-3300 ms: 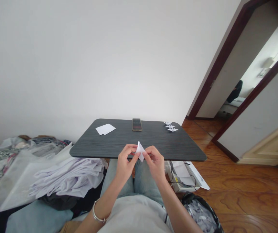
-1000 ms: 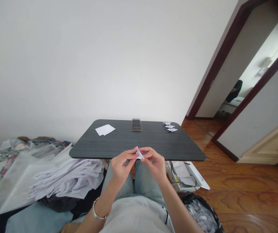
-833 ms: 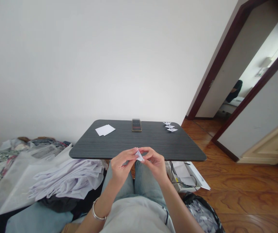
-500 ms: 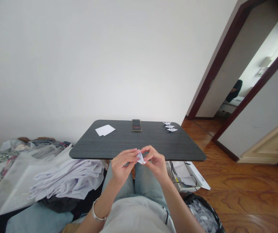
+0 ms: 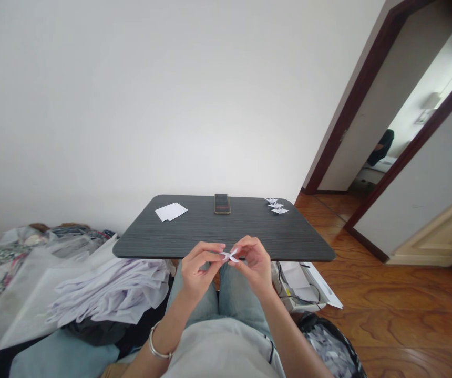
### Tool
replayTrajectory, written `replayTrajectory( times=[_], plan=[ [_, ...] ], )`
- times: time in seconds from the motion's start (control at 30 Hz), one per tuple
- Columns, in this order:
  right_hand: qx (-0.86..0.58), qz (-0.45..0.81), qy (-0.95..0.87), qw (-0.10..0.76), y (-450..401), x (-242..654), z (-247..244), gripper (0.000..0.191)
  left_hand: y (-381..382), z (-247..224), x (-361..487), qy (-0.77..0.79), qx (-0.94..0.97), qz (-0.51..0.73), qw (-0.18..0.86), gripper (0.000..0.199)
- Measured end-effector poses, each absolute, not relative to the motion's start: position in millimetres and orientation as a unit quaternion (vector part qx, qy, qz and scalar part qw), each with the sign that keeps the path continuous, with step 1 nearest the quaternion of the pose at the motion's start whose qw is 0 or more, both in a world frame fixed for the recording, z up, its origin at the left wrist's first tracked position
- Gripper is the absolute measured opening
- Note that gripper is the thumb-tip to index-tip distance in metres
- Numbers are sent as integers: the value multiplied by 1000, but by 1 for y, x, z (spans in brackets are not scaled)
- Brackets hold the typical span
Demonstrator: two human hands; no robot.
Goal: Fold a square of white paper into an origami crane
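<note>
Pinching fingers (image 5: pixel 243 248) half hiding folded paper (image 5: pixel 229 256)

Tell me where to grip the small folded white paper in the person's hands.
Probably the narrow middle of the folded white paper, pinched from both sides, as the left hand and right hand do: its thin pointed ends splay outward and would likely bend.

"What shape is the folded paper (image 5: pixel 229 256)?"
"Hard to tell; the fingertips (image 5: pixel 245 247) cover most of it."
"And the paper figures (image 5: pixel 277 207) at the tabletop's (image 5: pixel 163 236) far right corner?"
"Too small to read, maybe cranes."
"The bag (image 5: pixel 330 349) low on the right?"
"Cut off by the bottom edge."
</note>
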State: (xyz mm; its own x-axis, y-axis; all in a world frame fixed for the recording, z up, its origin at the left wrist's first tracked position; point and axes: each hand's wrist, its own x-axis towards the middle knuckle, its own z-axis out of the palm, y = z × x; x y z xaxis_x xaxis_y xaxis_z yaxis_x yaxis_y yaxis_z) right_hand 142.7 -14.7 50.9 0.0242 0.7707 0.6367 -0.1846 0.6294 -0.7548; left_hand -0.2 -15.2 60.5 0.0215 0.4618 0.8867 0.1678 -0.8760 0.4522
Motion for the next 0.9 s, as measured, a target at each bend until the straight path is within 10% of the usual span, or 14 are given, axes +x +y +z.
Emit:
replayTrajectory(
  times=[0.9],
  plan=[
    [-363, 421, -539, 632, -17, 139, 49, 22, -15, 67, 17, 347, 497, 613, 506, 29]
  ],
)
